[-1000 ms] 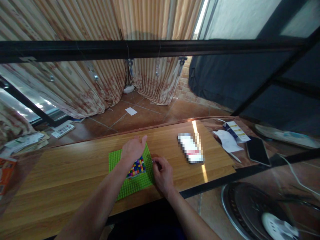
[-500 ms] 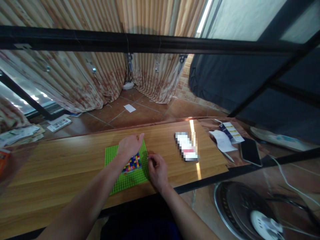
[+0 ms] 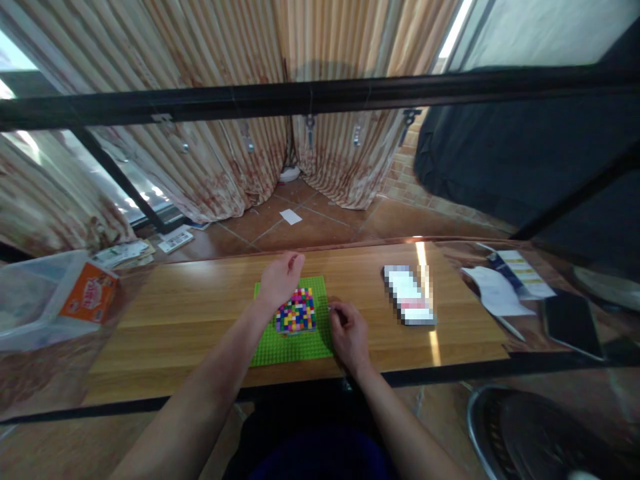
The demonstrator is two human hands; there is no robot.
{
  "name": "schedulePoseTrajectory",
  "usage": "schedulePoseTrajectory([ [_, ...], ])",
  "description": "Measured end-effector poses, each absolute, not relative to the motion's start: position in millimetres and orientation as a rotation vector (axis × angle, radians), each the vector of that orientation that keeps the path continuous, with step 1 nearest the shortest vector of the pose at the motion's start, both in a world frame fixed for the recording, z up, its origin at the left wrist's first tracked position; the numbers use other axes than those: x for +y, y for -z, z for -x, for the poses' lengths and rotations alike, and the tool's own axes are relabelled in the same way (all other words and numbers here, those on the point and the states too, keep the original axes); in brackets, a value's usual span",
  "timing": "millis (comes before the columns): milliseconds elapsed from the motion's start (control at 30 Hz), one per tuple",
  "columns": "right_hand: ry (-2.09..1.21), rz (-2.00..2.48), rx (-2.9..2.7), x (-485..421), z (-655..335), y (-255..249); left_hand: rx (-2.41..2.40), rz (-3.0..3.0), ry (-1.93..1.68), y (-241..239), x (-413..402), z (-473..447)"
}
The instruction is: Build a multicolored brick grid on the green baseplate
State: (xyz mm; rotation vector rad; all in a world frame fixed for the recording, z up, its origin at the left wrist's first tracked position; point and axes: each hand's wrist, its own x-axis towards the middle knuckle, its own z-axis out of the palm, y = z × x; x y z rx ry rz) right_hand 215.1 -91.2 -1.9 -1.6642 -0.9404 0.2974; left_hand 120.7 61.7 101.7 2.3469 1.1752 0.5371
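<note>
— How does the piece between your grips look?
— The green baseplate [image 3: 300,348] lies flat on the worktop [image 3: 175,320], studs showing. Its block of small bricks [image 3: 297,312] is roughly square and closely set, in mixed yellow, blue, pink, white and red, to the right of your left grip [image 3: 281,281] and left of your right grip [image 3: 350,333].
— State of your grips?
— Right: fingers curled beside the baseplate's edge; contents, if any, cannot be told. Left: fingers partly hidden; released or clenched, cannot tell.
</note>
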Motion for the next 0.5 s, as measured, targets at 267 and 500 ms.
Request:
schedulePoseTrajectory([
  [267,-0.274,1.71,-0.949,-93,-216,1,1.182,-1.702,-0.851,-50,35,-65],
  [500,-0.273,1.738,-0.953,-94,-215,-2,1.104,-1.571,-0.844,-34,23,-78],
])
